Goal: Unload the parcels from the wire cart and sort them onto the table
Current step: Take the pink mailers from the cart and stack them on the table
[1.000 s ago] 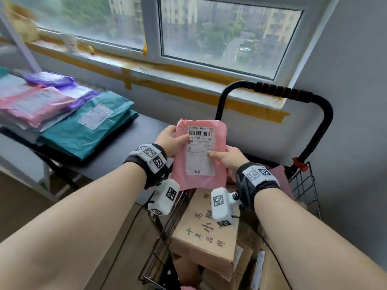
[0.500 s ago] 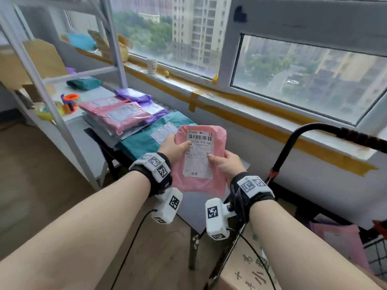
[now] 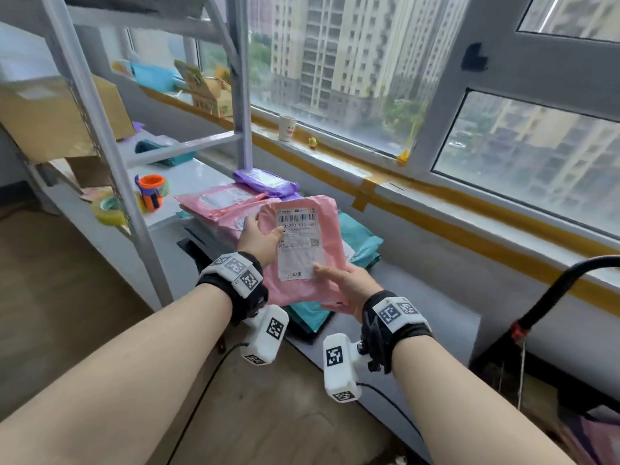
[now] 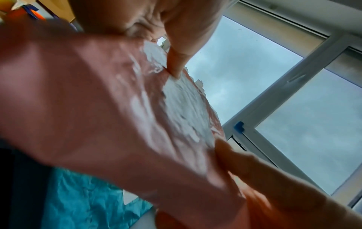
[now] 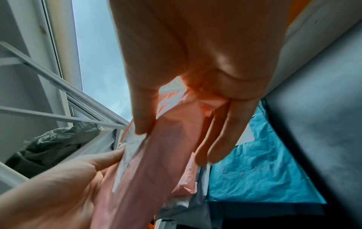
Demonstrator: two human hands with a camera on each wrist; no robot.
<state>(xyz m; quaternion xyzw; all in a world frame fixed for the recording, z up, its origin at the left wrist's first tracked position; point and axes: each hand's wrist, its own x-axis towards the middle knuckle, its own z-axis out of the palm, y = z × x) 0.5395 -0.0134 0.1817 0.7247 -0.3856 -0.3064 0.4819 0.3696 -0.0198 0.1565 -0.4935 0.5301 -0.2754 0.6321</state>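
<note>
A: Tabletop (image 3: 419,307), piles sorted by colour. Where's the pink parcel (image 3: 303,250)?

B: Above the teal pile (image 3: 360,243), left hand (image 3: 260,239) and right hand (image 3: 349,283) each pinching an edge. Soft, light, probably slick; hold by the edges.

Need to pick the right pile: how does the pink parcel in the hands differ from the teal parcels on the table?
The pink parcel is held up in the air by the left hand and right hand; the teal parcels lie flat on the table. The pink parcel is one bag with its label fully in view; the teal parcels are stacked and partly hidden behind it. Both are soft plastic mailers.
</note>
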